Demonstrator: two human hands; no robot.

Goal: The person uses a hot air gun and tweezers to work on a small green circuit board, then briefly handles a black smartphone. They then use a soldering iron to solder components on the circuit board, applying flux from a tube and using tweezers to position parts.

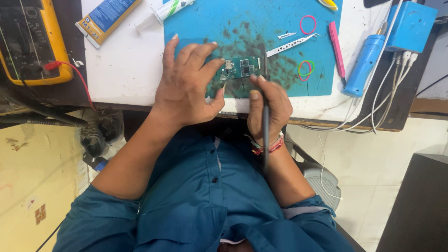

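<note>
My left hand (pixel 186 84) has its fingers spread and curved over the left end of the board (pixel 240 68), fingertips pressing its edge so it stays flat on the mat (pixel 205 23). My right hand (pixel 269 105) is closed around a thin dark tool (pixel 265 116) held like a pen, its tip touching the board's right edge. So the board sits between my 2 hands, just beyond the fingertips of both, near the mat's front edge.

The mat is blue and smudged dark around the board. Just right of the board on the mat I see tweezers (pixel 291 45) lying slantwise, and past them 2 looped rubber bands (pixel 306 69), with 1 pink band (pixel 308 24) further back. A pink pen (pixel 337 46) lies just off the mat's right edge, then a blue iron (pixel 364 65) and a blue box (pixel 410 25) with white cables (pixel 382 93) trailing off it. Left of the mat lie a tube (pixel 170 10) and a flat carton (pixel 105 21), and well left of the mat a yellow meter (pixel 30 42) with a red lead (pixel 77 77).
</note>
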